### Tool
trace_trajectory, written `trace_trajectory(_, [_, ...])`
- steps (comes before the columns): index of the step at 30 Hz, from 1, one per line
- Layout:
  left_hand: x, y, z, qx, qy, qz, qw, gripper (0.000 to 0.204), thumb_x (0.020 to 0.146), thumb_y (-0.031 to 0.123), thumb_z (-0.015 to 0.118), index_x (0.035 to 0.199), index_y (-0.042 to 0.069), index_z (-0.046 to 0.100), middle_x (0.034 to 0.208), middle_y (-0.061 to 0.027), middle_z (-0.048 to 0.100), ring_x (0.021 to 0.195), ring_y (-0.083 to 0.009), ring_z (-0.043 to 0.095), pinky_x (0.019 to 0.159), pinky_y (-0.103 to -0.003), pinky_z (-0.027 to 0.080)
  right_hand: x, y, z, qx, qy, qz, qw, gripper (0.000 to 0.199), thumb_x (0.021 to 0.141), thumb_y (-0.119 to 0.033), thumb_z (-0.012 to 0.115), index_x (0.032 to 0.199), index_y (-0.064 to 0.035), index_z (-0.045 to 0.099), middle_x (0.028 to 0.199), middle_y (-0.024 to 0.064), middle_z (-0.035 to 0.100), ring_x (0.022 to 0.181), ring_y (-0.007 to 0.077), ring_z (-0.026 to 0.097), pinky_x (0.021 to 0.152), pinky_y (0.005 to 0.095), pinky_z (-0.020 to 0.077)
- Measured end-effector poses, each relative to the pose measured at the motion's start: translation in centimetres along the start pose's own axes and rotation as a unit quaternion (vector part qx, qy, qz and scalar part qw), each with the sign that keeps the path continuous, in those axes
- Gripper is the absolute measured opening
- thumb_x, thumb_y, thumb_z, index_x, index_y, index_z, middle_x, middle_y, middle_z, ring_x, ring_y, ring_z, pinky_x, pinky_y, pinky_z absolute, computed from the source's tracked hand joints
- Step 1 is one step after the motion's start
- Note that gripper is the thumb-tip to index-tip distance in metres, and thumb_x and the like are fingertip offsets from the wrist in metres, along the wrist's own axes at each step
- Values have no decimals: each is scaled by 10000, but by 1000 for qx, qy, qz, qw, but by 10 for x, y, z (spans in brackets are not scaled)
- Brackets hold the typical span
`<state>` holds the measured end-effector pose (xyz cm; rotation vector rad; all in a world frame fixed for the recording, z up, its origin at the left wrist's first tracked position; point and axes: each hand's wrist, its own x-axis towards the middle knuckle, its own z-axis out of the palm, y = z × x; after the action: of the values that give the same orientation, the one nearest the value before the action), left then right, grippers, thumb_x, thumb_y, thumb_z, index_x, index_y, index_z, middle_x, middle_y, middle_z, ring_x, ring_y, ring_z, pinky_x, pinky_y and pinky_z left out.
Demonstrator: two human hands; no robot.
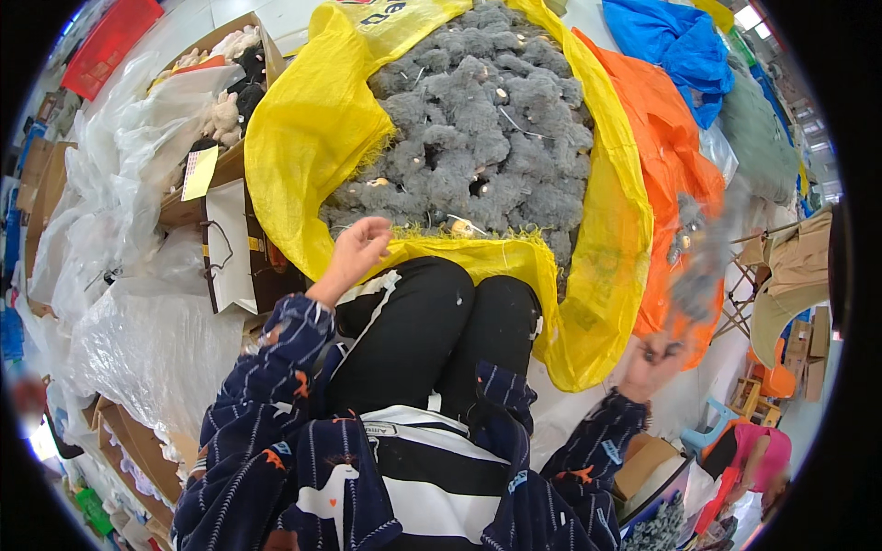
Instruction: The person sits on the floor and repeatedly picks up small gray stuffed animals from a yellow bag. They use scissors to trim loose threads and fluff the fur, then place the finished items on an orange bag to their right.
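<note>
While one fluffy grey piece is blurring in front of the orange sack, the right hand is reaching just below it, and I cannot tell whether its grip is clamping on the fur or standing apart. To my judgement, the person is handling a single piece outside the yellow sack, where many grey pieces are lying; the next move is probably calling for a gentle, controlled hold. The left hand is hovering near the yellow sack's front edge, its empty grip curling loosely. Farther out, some lettering is partly showing at this sack's top, and a yellow slip is hanging by the carton, its print being too small for reading.
</note>
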<state>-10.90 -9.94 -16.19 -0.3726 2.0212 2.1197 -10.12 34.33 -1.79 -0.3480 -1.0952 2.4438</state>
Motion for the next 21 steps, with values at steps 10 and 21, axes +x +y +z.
trace_trajectory(10, [132, -34, 50, 406, 39, 187, 894, 481, 722, 124, 606, 1179, 76, 465, 1197, -175, 445, 1077, -358, 443, 890, -419, 400, -98, 145, 43, -482, -280, 25, 830, 154, 823, -33, 560, 967, 5, 598, 748, 88, 636, 613, 81, 576, 547, 188, 446])
trace_trajectory(21, [159, -50, 53, 363, 57, 200, 908, 233, 698, 5, 548, 925, 57, 554, 880, -130, 510, 747, -279, 544, 646, -365, 446, -92, 148, 47, -478, -276, 35, 833, 119, 836, -37, 542, 909, 37, 599, 688, 66, 606, 618, 92, 564, 572, 202, 440])
